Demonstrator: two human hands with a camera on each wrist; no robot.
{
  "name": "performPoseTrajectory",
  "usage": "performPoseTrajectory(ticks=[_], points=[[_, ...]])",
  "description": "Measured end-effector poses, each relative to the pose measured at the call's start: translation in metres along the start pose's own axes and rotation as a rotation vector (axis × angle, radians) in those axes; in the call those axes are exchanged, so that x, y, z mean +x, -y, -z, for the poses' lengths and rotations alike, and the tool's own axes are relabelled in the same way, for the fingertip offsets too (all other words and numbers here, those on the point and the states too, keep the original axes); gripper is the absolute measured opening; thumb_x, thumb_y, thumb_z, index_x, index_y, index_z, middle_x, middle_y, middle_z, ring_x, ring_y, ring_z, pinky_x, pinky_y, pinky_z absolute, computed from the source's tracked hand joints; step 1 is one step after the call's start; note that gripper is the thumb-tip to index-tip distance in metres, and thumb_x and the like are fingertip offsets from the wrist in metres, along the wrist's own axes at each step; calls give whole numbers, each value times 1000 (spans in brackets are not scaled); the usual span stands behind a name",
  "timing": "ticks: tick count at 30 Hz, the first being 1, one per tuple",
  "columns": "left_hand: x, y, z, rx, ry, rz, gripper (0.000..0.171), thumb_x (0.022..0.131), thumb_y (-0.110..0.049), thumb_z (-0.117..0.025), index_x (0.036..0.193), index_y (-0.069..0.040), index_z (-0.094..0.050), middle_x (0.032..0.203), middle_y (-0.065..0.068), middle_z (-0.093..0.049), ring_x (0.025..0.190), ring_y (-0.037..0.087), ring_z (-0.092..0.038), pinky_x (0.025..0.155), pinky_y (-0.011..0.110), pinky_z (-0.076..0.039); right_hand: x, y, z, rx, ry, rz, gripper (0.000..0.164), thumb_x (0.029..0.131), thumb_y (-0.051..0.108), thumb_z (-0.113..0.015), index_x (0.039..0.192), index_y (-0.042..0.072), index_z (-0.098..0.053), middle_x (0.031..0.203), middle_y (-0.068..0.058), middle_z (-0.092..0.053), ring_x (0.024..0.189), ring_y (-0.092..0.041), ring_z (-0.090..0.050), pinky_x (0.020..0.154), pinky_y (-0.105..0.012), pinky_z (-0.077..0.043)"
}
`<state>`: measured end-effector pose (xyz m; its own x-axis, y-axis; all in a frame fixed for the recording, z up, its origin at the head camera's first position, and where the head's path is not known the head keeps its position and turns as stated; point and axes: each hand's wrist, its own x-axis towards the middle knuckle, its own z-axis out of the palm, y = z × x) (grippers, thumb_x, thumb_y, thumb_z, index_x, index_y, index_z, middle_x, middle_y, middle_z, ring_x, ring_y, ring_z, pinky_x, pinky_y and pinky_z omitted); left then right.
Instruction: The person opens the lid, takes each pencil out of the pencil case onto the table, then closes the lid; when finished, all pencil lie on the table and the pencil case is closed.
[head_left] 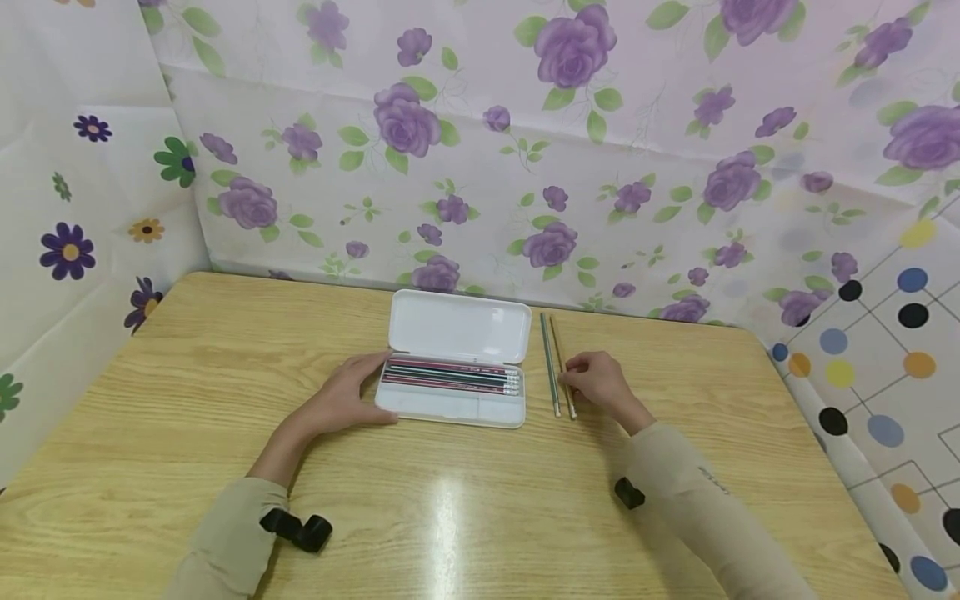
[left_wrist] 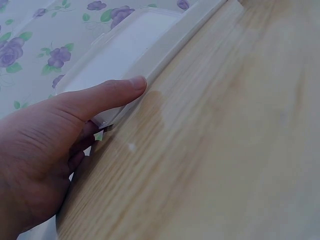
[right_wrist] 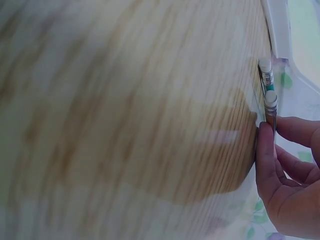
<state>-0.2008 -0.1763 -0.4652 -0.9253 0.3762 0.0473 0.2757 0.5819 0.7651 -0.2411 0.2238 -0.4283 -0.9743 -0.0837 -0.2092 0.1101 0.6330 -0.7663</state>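
Observation:
A white pencil case lies on the table with its lid raised at the back. Several red and dark green pencils with white erasers lie side by side in it. My left hand grips the case's left end, with the thumb along the front edge and the other fingers partly hidden behind. To the right of the case lie a teal pencil and a gold-brown pencil, eraser ends toward me. My right hand pinches the gold-brown one between thumb and fingers; its eraser shows in the right wrist view.
The wooden table runs back to a floral sheet. A dotted sheet hangs on the right and another flowered one on the left. Black wrist cameras sit on the sleeves.

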Motion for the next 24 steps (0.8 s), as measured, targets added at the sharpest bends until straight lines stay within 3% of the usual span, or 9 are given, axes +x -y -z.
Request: performPoseTrajectory(ticks=[18, 24], points=[[0, 1, 0, 6, 2, 6, 101, 72, -41, -84, 151, -7, -32, 149, 20, -35, 136, 42, -25, 105, 63, -23, -1, 4, 0, -64, -17, 39, 25, 92, 5, -63, 109, -13, -63, 88, -16, -66, 72, -21, -64, 65, -33, -56], [-1, 2, 0, 1, -3, 1, 102, 71, -41, -84, 151, -7, -32, 149, 20, -35, 136, 41, -26, 106, 63, -22, -2, 8, 5, -164, -67, 96, 28, 93, 9, -60, 113, -11, -64, 100, -19, -66, 87, -27, -62, 76, -36, -52]])
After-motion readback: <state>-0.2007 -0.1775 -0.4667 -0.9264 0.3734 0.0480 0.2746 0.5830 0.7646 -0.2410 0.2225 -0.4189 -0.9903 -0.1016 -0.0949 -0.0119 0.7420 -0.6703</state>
